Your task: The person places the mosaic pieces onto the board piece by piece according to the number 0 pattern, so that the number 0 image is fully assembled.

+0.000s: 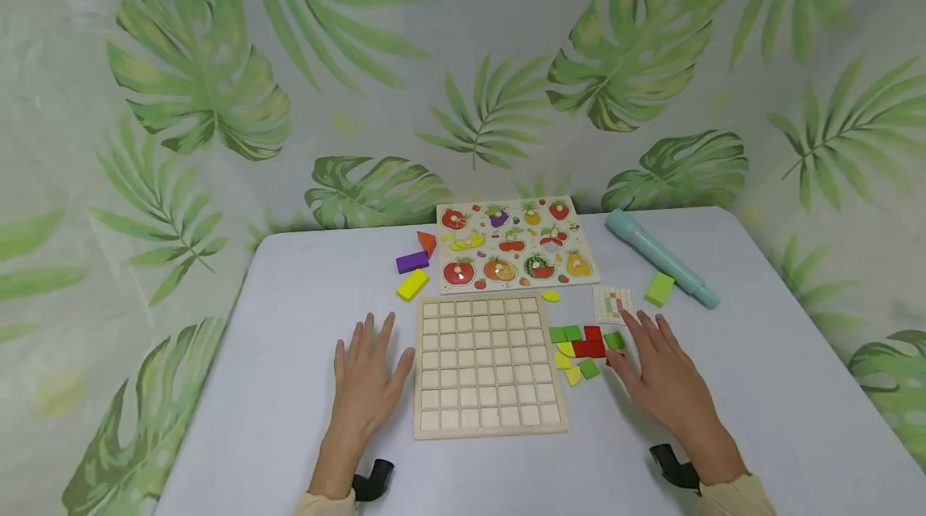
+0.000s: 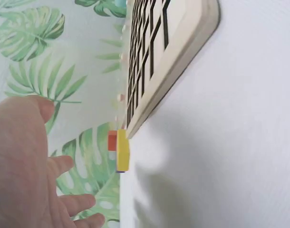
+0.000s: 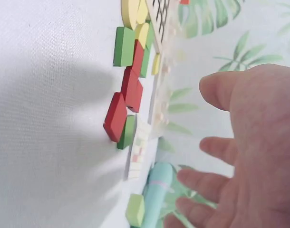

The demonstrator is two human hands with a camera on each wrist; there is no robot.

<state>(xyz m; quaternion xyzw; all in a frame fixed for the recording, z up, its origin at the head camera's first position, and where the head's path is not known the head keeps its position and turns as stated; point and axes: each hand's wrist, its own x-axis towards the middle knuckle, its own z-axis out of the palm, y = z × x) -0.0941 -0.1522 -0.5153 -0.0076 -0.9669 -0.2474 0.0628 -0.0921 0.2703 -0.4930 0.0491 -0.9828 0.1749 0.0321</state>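
A wooden grid board [image 1: 488,365] with square cells lies between my hands. To its left my left hand [image 1: 366,383] hovers with fingers spread and nothing in its grasp. My right hand [image 1: 664,378], fingers apart and holding nothing, is on the right, over the near side of a group of small tiles. In that group are red tiles [image 1: 589,349], green tiles [image 1: 565,333] and yellow quarter-round tiles [image 1: 563,361]. One red tile [image 3: 115,117] is partly hidden by the right thumb in the head view. A small printed pattern card [image 1: 612,305] lies just beyond the right fingertips.
Behind the grid board lies a fruit puzzle board [image 1: 517,244]. A purple block [image 1: 412,262], a yellow block [image 1: 413,284] and an orange triangular block [image 1: 427,243] sit at its left. On the right are a light green block [image 1: 659,289] and a teal tube-shaped thing [image 1: 661,259].
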